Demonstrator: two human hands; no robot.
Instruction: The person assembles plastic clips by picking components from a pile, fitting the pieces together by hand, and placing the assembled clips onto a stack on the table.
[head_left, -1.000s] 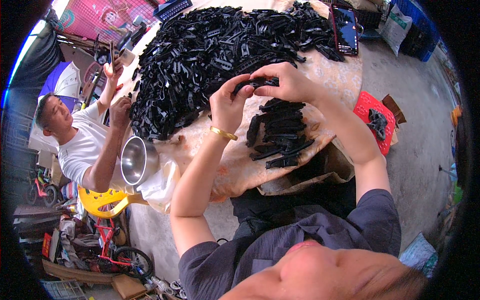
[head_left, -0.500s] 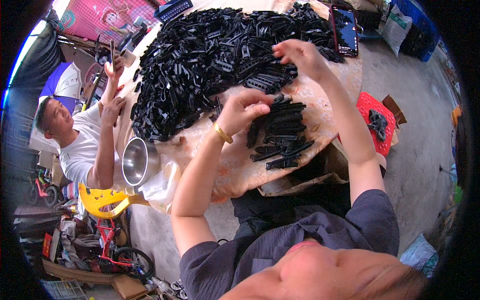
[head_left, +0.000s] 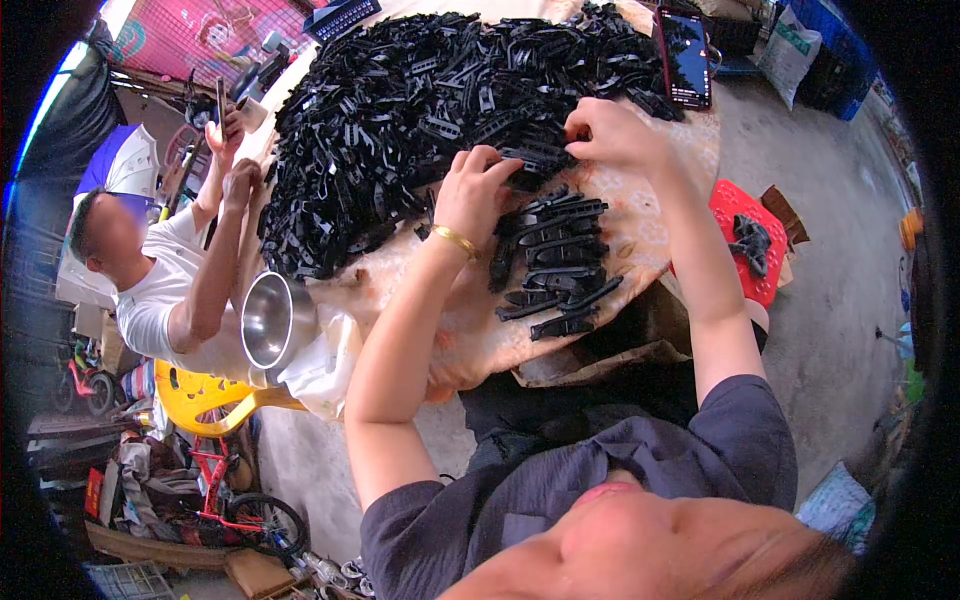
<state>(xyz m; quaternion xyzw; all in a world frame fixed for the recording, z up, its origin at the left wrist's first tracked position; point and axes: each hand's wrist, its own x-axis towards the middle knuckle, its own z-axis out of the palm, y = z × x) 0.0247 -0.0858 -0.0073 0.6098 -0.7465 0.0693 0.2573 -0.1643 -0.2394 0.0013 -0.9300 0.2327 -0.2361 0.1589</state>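
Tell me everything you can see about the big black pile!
The pile is a wide, messy heap of many thin black pieces. They look like plastic, with shiny spots, and some have rows of little slots. They lie every which way on the patterned cloth. The left hand and right hand are at its near edge, but I can't tell what the fingertips touch. A phone is by its right end.
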